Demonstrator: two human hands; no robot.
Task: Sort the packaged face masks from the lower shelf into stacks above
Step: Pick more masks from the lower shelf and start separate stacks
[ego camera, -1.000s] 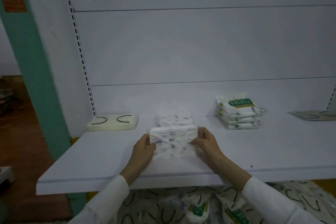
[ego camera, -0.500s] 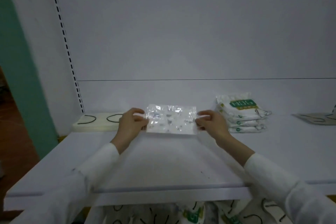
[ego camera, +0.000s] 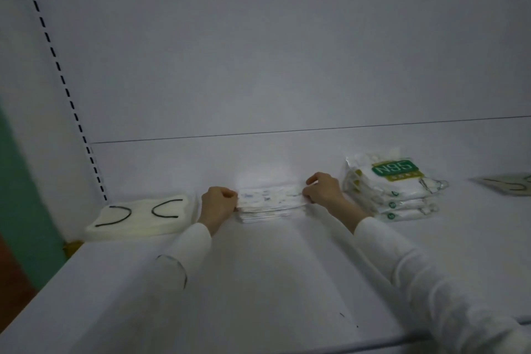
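Note:
A packaged face mask with a blue pattern (ego camera: 270, 198) lies on top of a stack of the same packs (ego camera: 267, 214) at the back middle of the white shelf (ego camera: 258, 282). My left hand (ego camera: 217, 204) pinches its left end with curled fingers. My right hand (ego camera: 323, 190) pinches its right end. Both sleeves are white and reach in from the front.
A cream stack of masks with black ear loops (ego camera: 140, 217) sits at the back left. A stack of N95 packs with green labels (ego camera: 393, 185) stands just right of my right hand. Another flat pack (ego camera: 511, 185) lies at the far right. A slotted upright (ego camera: 66, 92) runs up the left.
My two hands carried the patterned pack from the shelf's front to the back and lowered it onto the matching stack. The view moved closer, so the lower shelf dropped out of sight.

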